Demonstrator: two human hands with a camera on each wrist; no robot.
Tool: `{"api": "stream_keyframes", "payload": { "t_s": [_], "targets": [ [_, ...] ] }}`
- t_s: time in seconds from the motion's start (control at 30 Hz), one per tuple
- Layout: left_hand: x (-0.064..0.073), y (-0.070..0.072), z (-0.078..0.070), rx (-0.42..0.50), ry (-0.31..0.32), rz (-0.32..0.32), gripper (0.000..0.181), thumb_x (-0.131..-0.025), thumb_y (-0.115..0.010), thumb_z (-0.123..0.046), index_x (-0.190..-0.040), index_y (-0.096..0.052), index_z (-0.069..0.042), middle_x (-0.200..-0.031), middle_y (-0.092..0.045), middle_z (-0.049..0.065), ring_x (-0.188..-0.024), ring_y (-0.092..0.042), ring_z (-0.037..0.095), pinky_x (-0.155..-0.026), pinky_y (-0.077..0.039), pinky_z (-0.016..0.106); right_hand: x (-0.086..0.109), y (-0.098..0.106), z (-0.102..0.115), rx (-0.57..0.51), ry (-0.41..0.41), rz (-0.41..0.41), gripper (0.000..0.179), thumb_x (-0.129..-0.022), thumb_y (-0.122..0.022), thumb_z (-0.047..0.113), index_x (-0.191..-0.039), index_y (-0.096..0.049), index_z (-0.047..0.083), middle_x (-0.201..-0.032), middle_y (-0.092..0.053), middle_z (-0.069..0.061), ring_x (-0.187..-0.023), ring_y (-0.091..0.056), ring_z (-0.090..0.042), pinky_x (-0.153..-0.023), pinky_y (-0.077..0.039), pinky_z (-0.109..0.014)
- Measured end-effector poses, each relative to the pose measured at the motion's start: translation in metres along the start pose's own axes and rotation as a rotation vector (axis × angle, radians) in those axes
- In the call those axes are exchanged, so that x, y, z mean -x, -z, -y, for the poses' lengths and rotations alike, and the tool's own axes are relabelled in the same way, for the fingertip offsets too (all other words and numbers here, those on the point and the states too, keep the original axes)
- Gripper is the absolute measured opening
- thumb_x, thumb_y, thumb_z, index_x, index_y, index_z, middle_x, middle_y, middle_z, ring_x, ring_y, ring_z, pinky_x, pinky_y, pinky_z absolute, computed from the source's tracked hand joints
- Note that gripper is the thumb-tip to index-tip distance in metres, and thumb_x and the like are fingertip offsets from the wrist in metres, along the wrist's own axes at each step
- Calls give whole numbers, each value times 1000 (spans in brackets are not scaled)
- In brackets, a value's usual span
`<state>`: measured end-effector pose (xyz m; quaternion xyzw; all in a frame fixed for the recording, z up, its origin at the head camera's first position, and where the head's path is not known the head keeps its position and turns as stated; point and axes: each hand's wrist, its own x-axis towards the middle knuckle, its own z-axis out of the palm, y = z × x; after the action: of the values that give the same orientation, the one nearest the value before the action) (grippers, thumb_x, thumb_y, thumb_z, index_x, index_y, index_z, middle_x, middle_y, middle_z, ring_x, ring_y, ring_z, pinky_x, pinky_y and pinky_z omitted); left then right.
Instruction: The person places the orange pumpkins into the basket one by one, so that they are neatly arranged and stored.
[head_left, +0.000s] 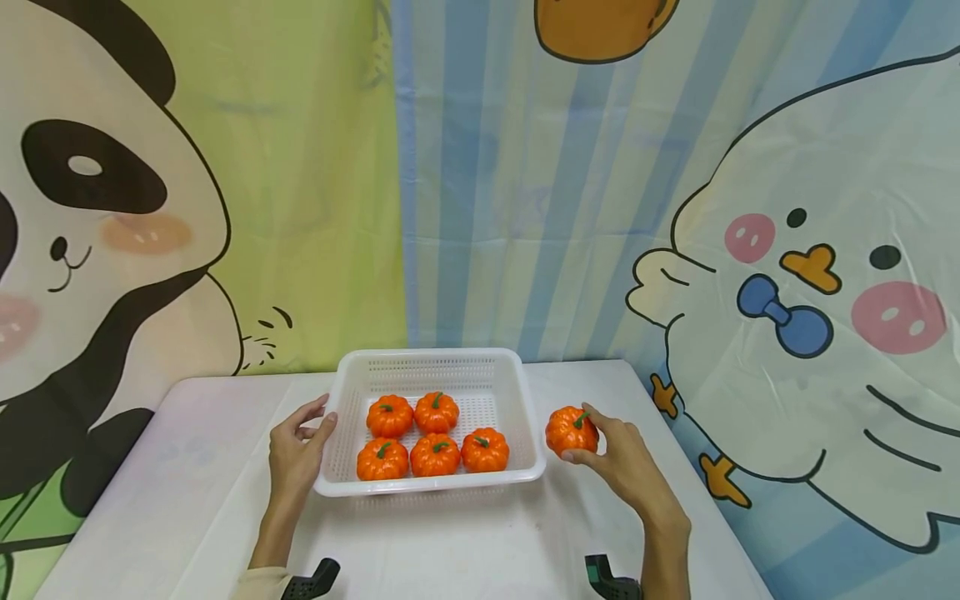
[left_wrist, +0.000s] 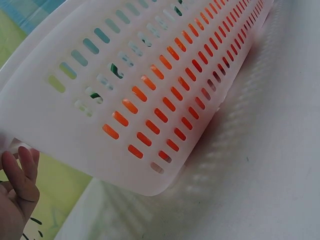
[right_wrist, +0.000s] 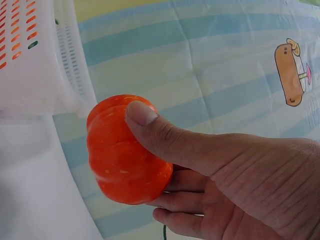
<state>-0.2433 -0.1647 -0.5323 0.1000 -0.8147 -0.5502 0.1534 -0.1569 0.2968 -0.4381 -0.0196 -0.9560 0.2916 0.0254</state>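
Observation:
A white plastic basket [head_left: 431, 489] with slotted walls stands on the table. Several small orange pumpkins [head_left: 436, 455] with green stems sit inside it. At the basket's left rim my left hand [head_left: 297, 450] grips the edge with thumb and fingers; the left wrist view shows those fingers [left_wrist: 22, 172] bent at the rim. To the right of the basket, my right hand [head_left: 626, 462] holds another orange pumpkin [head_left: 567, 431] between thumb and fingers, apart from the basket. In the right wrist view the thumb lies across this pumpkin [right_wrist: 120, 155], with fingers behind it.
A white-covered table [head_left: 465, 550] lies under the basket, its far edge just behind it. Curtains [head_left: 495, 208] printed with cartoon animals hang behind and beside the table. Dark wrist-worn devices [head_left: 311, 581] show near the bottom edge.

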Motion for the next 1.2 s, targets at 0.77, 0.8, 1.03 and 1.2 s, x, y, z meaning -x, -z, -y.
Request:
{"api": "stream_keyframes", "payload": {
  "t_s": [0.77, 0.8, 1.03, 1.2],
  "targets": [
    [-1, 2, 0, 17, -1, 8, 44, -106, -72, -31, -148, -70, -16, -135, -72, 16, -81, -59, 1, -66, -50, 18, -18, 0, 15, 10, 92, -10, 89, -92, -88, 37, -164, -47, 5, -152, -65, -24, -133, -58, -47, -110, -49, -74],
    [-1, 2, -1, 10, -1, 7, 44, -106, -71, -31, -148, -70, -16, -135, -72, 16, -81, -59, 1, -67, -50, 18, -19, 0, 15, 10, 101, -9, 89, -92, -88, 37, -164, -47, 5, -152, -65, -24, -133, -59, -47, -110, -49, -74],
    [-1, 3, -1, -7, -2, 4, 44, -106, -71, -33, -148, -70, -17, -136, -72, 16, -83, -59, 1, -69, -49, 18, -29, 1, 15, -17, 124, -2, 88, -92, -88, 35, -164, -47, 5, -153, -65, -22, -138, -56, -48, -114, -45, -75],
    [0, 1, -1, 7, 8, 10, 45, -107, -71, -33, -148, -70, -17, -136, -72, 15, -84, -59, 3, -69, -49, 17, -33, 1, 17, -12, 137, 8, 88, -92, -88, 33, -164, -47, 4, -154, -64, -23, -138, -56, -48, -114, -44, -75]
  ]
}}
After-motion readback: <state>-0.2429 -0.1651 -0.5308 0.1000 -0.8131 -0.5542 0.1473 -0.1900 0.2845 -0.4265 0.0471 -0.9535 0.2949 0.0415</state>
